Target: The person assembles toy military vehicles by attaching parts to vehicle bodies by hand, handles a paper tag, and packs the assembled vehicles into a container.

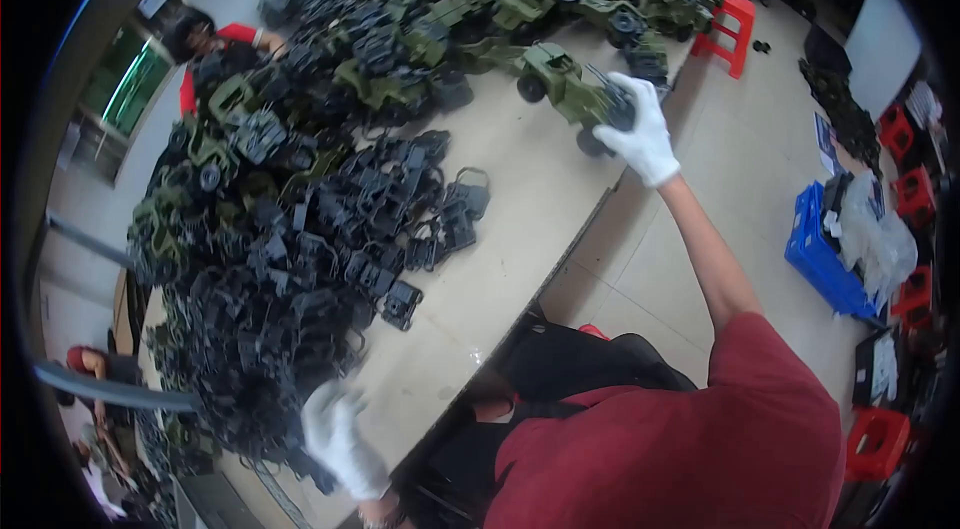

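In my gloved right hand (642, 132) is the rear end of an olive-green toy jeep (562, 89) with dark wheels, held over the table's right edge. The thumb and fingers close around its back part. My left hand (340, 439), also in a white glove, is blurred by motion at the near side of a heap of black plastic toy parts (270, 309). Whether it grips one of them cannot be made out. One black part (402, 305) lies at the heap's right edge, apart from my hands.
Many green toy jeeps (480, 4) are piled across the far table (500, 259). A red stool (733, 34) stands by its far right corner. On the floor to the right is a blue crate (825, 259) with clear plastic bags. People sit along the left side.
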The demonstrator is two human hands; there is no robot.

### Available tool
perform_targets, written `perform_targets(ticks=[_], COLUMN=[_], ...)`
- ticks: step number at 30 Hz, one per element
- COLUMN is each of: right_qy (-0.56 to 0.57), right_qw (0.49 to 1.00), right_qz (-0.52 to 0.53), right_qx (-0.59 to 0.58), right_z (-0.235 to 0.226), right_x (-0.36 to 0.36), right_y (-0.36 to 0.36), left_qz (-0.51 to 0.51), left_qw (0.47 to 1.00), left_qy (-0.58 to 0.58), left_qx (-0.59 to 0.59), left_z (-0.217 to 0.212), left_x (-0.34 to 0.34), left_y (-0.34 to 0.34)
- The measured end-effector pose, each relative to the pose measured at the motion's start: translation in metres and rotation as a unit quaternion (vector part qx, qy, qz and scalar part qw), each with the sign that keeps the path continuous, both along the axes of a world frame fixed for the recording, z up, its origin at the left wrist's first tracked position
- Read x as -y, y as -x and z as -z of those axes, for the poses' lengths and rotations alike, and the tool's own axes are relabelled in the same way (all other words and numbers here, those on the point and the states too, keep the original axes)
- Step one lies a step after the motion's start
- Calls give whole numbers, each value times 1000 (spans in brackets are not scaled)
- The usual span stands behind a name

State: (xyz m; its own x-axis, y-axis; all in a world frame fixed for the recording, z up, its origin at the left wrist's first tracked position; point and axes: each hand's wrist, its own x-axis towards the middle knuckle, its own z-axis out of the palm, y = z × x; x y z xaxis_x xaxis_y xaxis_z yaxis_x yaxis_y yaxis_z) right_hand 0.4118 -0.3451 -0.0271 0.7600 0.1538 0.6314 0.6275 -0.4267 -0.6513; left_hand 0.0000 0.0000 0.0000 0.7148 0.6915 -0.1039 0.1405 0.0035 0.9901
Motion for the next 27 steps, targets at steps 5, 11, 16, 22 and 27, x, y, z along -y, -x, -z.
perform_targets(ticks=[5,11,16,22,27], right_qy=[22,-33,21,74,141], right_qw=[965,863,846,818,834], right_qz=[-242,-489,-529,-570,-534], right_qx=[102,121,62,2,-16], right_z=[-19,-18,-9,-19,-29], right_x=[-13,-67,-86,-100,-101], right_y=[93,162,172,176,175], left_qz=[159,213,177,117,83], left_qw=[972,953,949,940,927], left_qy=[-85,-97,-249,-316,-365], left_qx=[150,192,73,58,32], left_z=[-1,-23,-30,-23,-20], left_x=[52,32,34,39,45], left_y=[-75,-79,-46,-30,-40])
